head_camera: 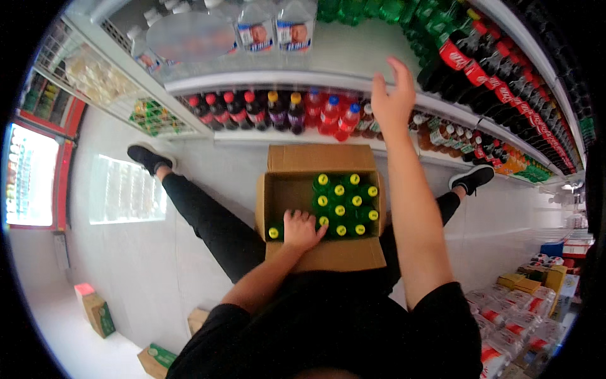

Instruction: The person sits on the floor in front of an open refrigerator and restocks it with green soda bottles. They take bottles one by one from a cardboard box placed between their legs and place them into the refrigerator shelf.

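Note:
An open cardboard box (pixel 326 256) stands between the person's spread legs, with green bottles (pixel 340 210) with yellow caps filling its right part and one more at its near left corner. My left hand (pixel 301 230) reaches down into the box beside that corner bottle; its fingertips point down and what they hold is hidden. My right hand (pixel 394 97) is raised by the edge of the white shelf (pixel 331 81), fingers spread, with nothing in it. Beyond it lies a bare stretch of shelf between large clear bottles (pixel 255 31) and cola bottles (pixel 473 71).
The lower shelf holds dark bottles (pixel 255 111) and red drink bottles (pixel 330 116) close beyond the box. A wire rack (pixel 156 116) stands at the left. Wrapped bottle packs (pixel 511 327) are stacked at the lower right, and cartons (pixel 156 361) sit at the lower left.

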{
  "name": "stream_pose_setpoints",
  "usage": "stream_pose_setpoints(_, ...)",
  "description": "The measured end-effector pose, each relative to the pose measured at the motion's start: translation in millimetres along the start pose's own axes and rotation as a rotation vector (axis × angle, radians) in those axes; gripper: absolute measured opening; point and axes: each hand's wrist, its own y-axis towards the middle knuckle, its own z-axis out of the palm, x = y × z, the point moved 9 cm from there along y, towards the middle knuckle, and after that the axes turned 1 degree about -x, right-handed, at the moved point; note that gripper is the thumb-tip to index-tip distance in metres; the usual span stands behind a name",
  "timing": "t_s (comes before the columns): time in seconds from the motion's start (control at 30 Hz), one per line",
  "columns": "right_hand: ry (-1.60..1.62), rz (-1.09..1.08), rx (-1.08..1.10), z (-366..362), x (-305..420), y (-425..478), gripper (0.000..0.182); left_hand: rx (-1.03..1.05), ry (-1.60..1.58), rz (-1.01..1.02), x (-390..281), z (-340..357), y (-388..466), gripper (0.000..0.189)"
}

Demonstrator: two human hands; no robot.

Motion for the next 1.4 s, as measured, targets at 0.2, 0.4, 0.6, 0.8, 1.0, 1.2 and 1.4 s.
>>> stream_pose_setpoints(0.2,-0.137,0.204,0.249,-52,-31,-200,0.031,-0.019,-0.063,0.023,-2,-6,0,0.044)
stream_pose_setpoints(0.4,-0.227,0.317,0.573,-62,-38,-335,0.047,0.099,-0.043,0.056,4,6,-5,0.041)
stream_pose_setpoints(0.6,-0.333,0.200,0.671,-49,-27,-353,0.053,0.118,-0.079,0.033,17,-12,-8,0.045)
stream_pose_setpoints(0.8,-0.350,0.172,0.753,-31,-26,-362,0.052,0.125,-0.334,-0.230,95,-36,-5,0.033)
stream_pose_setpoints(1.0,-0.431,0.219,0.820,-26,-32,-364,0.052,0.274,-0.190,-0.022,86,-20,-14,0.037)
stream_pose_setpoints(1.2,-0.461,0.254,0.876,-25,-36,-367,0.050,0.125,-0.166,-0.126,88,1,-12,0.034)
stream_pose_setpoints(1.4,-0.459,0.263,0.864,-26,-35,-366,0.048,-0.047,-0.217,-0.243,101,-20,-7,0.033)
